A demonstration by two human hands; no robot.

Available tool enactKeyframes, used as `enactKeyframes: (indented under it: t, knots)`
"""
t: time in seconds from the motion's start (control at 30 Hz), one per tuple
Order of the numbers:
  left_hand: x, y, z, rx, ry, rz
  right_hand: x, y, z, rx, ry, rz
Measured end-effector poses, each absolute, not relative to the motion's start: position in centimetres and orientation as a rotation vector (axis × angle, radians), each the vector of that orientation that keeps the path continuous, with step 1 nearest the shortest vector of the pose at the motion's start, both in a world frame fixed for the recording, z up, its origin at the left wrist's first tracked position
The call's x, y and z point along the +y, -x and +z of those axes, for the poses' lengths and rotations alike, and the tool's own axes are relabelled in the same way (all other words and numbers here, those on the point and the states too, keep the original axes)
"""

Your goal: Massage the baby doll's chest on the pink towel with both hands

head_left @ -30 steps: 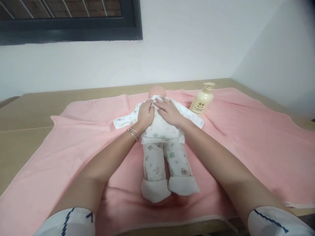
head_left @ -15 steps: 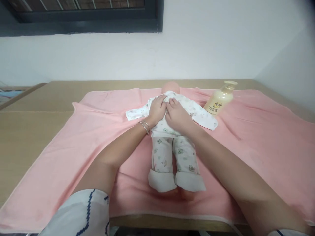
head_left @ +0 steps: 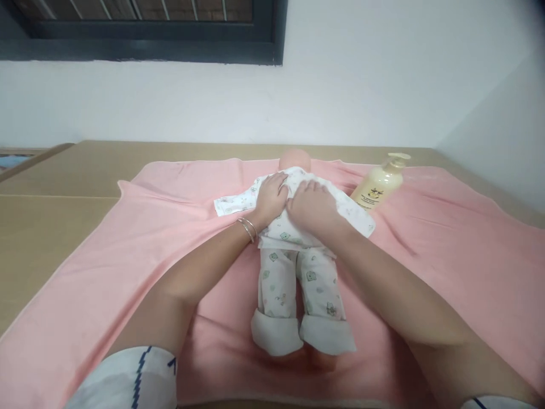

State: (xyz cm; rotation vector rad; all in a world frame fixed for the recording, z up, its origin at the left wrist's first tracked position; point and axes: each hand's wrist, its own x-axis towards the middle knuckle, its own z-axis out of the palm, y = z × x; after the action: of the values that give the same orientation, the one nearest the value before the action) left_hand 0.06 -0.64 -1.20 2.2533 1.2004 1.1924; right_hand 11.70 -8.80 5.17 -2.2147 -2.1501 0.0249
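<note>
a baby doll [head_left: 298, 243] lies lengthwise on the pink blanket [head_left: 460, 255], its long axis running straight away from the person: the bald head [head_left: 294, 160] at the far end, toward the wall, the trousers [head_left: 315, 278] with their turned-up cuffs at the near end. no face shows on the head. the doll's trunk sits directly under both hands, between the two forearms, so neither hand is apart from it.

the left hand [head_left: 271, 199] rests on the left part of the patterned shirt [head_left: 284, 230], fingers stretched out toward the head, holding nothing. the right hand [head_left: 314, 205] is the one nearer the midline, laid over the middle and right of the shirt with its fingers bent (whether they pinch any cloth, i cannot tell). the left thumb comes right up beside the right hand; contact between them is unclear.

the sleeves spread out sideways, across the long axis. beyond the right-hand sleeve, just beside it, a pump bottle [head_left: 377, 186] tilts to the right. silvery bangles [head_left: 247, 229] ring the left wrist.
</note>
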Motion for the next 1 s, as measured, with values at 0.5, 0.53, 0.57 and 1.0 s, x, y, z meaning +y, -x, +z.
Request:
enactKeyframes:
  t: [0.5, 0.53, 0.57, 1.0]
  knots:
    - [0.8, 0.5, -1.1, 1.370, -2.193, 1.034, -7.4, -14.2, 5.4, -2.050, 2.068, 0.087]
    - [0.9, 0.6, -1.1, 1.375, -2.216, 0.993, -8.2, -13.5, 5.6, -2.062, 2.090, 0.049]
    - [0.9, 0.7, -1.1, 1.369, -2.249, 0.960, -8.9, -12.7, 5.7, -2.069, 2.105, 0.019]
    - [-1.6, 0.2, 1.0, 1.316, -2.523, 0.832, -4.9, -17.1, 4.7, -1.998, 1.932, 0.272]
